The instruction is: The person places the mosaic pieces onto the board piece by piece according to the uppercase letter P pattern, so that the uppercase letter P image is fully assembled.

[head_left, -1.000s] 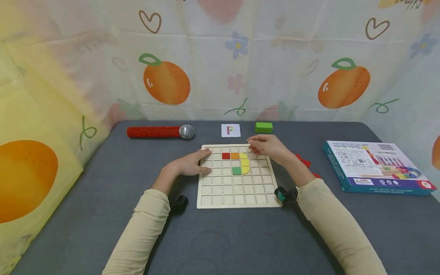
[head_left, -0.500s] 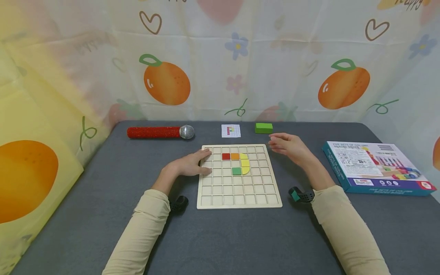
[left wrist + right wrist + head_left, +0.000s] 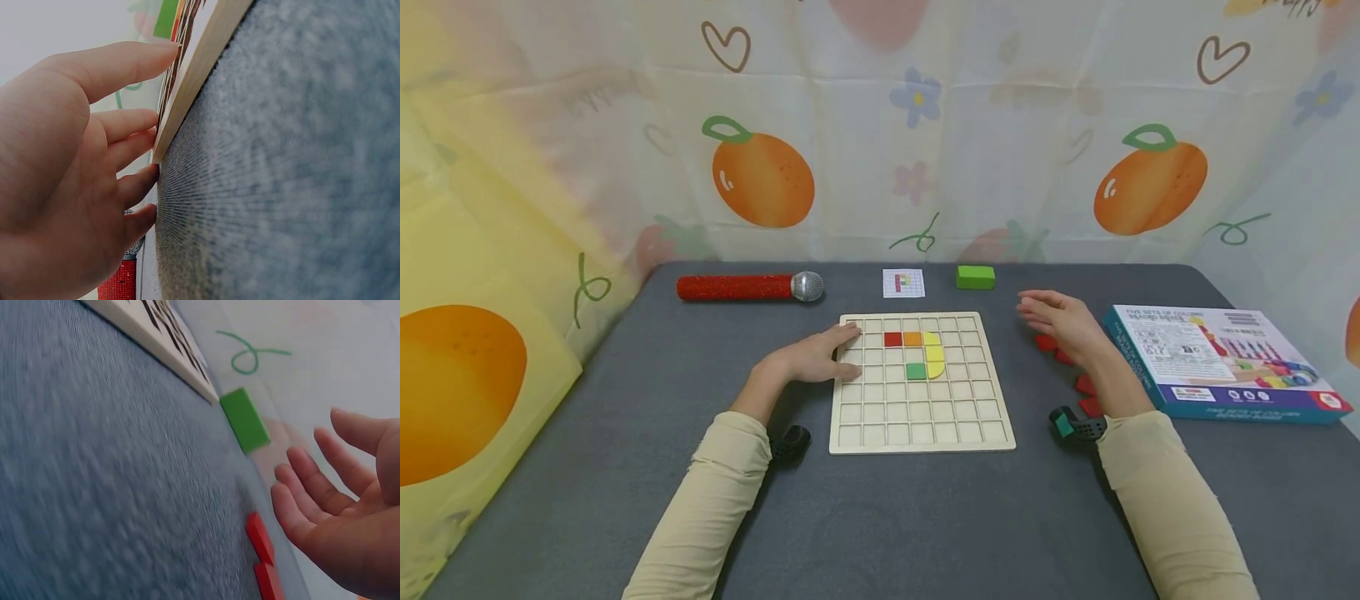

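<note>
Both relaxed, empty, left grip (image 3: 811, 357) on board (image 3: 922, 395) edge, right grip (image 3: 1066, 331) clear of it

A curtained-off nook, the wider room hidden: cloth (image 3: 850, 158) printed with oranges (image 3: 763, 181) and flowers (image 3: 917, 98) hangs behind and beside a grey table (image 3: 910, 525)

A red microphone (image 3: 741, 287) with a silver head lies along the far edge of the grey table (image 3: 880, 525), near the far left corner. A green block (image 3: 975, 277) sits by that edge, right of its middle. A teal-sided printed box (image 3: 1228, 362) lies flat at the right edge. Behind hangs fruit-patterned cloth (image 3: 850, 108).
</note>
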Available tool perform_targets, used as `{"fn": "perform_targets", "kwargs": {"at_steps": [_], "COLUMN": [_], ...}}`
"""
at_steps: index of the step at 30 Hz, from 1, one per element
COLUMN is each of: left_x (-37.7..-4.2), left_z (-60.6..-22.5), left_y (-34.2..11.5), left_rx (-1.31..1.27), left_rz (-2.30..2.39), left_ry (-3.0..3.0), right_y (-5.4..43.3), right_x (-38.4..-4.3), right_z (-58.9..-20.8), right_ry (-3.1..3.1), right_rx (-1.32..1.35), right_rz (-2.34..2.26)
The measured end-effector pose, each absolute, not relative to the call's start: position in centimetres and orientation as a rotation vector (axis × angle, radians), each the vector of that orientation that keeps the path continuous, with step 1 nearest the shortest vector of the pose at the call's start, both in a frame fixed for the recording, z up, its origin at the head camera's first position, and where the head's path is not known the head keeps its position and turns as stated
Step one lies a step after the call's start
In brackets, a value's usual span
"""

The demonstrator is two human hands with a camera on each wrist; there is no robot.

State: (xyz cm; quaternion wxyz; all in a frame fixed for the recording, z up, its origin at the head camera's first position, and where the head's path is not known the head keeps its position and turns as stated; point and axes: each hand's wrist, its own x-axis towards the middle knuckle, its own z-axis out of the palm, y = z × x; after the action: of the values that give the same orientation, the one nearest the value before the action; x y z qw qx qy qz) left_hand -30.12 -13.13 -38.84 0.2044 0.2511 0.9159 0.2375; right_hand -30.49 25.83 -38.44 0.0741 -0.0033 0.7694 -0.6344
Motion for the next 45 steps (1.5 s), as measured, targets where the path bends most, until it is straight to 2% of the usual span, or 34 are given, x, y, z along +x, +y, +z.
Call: {"fn": "perform_targets", "kwargs": {"at_steps": [18, 33, 45], "left_x": [-30.1, -30.0, -30.0], "left_z": [-38.8, -38.6, -38.5], "left_y": [-13.4, -13.3, -13.2], "left_rx": [0.709, 0.743, 0.748], "left_rz": [0.68, 0.686, 0.685], "left_ry": [2.556, 2.554, 2.547], "right_y": [28.0, 29.7, 29.7], "right_x": [-30.6, -30.3, -29.8], "right_z": [-39.3, -39.1, -38.7], "right_ry": [2.473, 2.583, 2.621], "right_rx": [-0.1, -0.396, -0.289], "right_rz": [-1.634, -1.358, -1.255]}}
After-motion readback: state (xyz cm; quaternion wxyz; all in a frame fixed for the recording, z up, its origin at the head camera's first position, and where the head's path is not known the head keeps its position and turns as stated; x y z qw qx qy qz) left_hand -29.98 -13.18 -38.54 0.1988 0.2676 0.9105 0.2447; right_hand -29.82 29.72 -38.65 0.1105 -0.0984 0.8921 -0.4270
